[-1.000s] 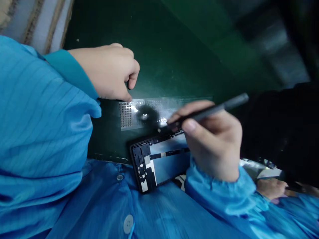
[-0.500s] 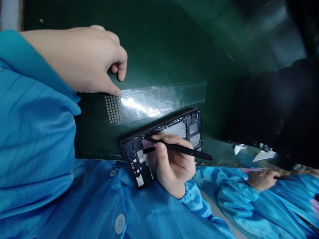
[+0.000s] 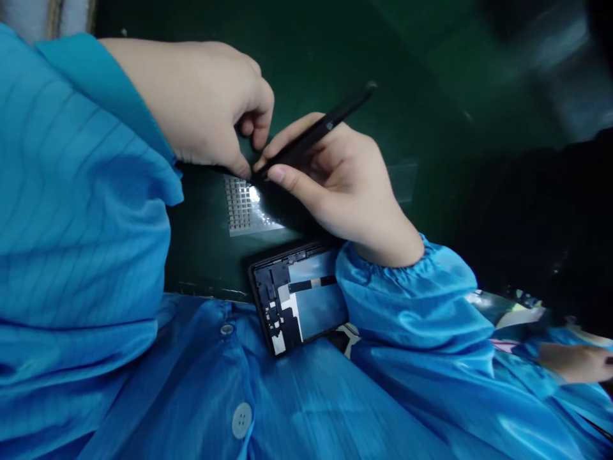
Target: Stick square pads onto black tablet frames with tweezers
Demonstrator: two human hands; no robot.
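Observation:
My left hand (image 3: 205,102) is curled, its fingertips pressing the left end of a clear strip (image 3: 246,207) that carries a grid of small square pieces on the green mat (image 3: 335,57). My right hand (image 3: 335,179) pinches black tweezers (image 3: 316,131), with the tip down at the strip right beside my left fingertips. An opened black phone frame (image 3: 297,300) lies at the mat's near edge, just below my right wrist and partly covered by the blue sleeve.
My blue smock (image 3: 239,396) fills the lower view. A dark object (image 3: 536,230) stands at the right. Below it another person's hand (image 3: 575,361) in a blue sleeve shows at the far right edge.
My right hand has lifted the tweezers off the phone frame and carried them up to the strip's left end. My left hand stays pressed on the strip.

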